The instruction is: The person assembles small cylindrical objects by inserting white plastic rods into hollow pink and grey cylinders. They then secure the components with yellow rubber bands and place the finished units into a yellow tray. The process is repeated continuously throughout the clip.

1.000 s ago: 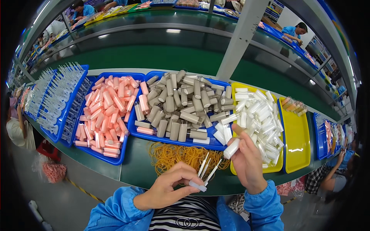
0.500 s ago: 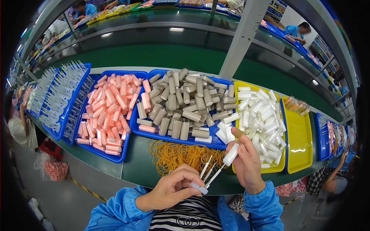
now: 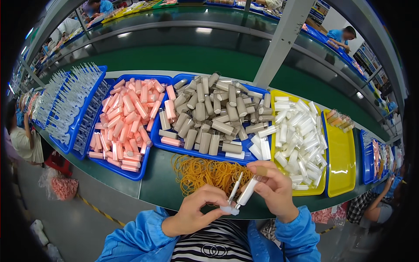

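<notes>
1. The step in hand looks like assembly — fitting a thin applicator stick into a small tube. The left hand (image 3: pixel 198 209) pinches the pale stick (image 3: pixel 234 195) by its clear lower end, fingers closed on it; the right hand (image 3: pixel 275 192) grips a white tube (image 3: pixel 248 191), held tilted, its lower end close beside the stick's base.
2. Both parts sit just above the near edge of the green bench (image 3: pixel 161 183), in front of the person's chest, with a loose heap of orange rubber bands (image 3: pixel 209 172) right behind them.
3. The next move, I judge, calls for lining the stick's tip up with the tube's mouth and keeping both pinches steady — the parts are small and slim.
4. Containers, left to right: a blue tray (image 3: pixel 98 87) of clear pale applicators; a blue tray (image 3: pixel 131 174) of pink tubes (image 3: pixel 126 118); a blue tray (image 3: pixel 168 146) heaped with grey-beige tubes (image 3: pixel 209 113); a yellow tray (image 3: pixel 276 98) of white tubes (image 3: pixel 299 135); a second yellow tray (image 3: pixel 342 161), mostly bare, a few peach-coloured pieces at its far end.
5. More blue trays follow at the far right. No labels are readable here.
</notes>
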Available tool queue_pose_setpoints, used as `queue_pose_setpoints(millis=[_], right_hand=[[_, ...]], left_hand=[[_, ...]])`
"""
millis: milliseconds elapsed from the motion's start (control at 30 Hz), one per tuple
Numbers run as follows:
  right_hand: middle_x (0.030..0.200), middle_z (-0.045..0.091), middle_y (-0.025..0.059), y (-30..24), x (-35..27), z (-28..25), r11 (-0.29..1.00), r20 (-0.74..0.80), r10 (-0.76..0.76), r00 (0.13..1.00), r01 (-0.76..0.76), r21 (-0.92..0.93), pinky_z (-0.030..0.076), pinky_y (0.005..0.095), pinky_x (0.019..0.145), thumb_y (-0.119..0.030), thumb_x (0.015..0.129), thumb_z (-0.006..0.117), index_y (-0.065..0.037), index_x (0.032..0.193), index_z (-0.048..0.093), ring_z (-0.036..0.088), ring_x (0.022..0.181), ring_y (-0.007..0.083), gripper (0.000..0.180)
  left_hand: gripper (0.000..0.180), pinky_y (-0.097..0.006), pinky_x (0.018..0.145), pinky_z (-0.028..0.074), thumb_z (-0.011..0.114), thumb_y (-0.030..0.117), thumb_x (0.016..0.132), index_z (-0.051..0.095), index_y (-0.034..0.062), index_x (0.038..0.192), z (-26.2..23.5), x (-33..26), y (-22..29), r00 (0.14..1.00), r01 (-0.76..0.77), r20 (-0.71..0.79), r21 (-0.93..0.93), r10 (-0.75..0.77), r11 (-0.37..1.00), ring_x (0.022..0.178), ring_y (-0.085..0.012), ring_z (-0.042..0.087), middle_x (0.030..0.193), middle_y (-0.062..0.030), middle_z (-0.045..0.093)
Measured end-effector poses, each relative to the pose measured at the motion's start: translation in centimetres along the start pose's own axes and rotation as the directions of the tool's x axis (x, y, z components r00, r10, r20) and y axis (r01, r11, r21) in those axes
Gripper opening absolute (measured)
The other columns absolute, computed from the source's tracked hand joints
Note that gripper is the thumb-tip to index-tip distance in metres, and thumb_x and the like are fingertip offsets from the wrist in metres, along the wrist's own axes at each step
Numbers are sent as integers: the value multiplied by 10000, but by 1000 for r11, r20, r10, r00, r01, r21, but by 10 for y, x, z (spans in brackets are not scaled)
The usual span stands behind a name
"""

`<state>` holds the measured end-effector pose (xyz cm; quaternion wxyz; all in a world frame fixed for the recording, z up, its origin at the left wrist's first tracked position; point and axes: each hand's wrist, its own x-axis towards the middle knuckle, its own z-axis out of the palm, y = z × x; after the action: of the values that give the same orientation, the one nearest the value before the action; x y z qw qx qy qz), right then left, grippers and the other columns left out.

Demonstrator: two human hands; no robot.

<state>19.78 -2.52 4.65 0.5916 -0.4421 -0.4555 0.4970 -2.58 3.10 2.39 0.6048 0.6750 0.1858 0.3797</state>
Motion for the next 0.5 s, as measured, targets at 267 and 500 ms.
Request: queue_pose_setpoints(millis=[267,500], right_hand=[[1202,577,133,-4,-13,34,997,-43,-60,997,57,-59,506,290,857,-23,914,652,1,1205,644,597,1034,201,292],[1049,627,102,-11,90,19,168,288,-383,878,373,-913,442,368,794,-58,814,692,-37,1181,621,572,921,246,374]], left_hand=[[330,-323,773,533,768,-56,731,692,69,1027,0,-8,-2,970,-199,-100,212,224,957,890,-244,666,997,-98,664],[313,-315,724,520,783,-47,738,664,51,1010,-14,1,-11,927,-109,-262,495,267,862,838,-228,640,975,-109,638]])
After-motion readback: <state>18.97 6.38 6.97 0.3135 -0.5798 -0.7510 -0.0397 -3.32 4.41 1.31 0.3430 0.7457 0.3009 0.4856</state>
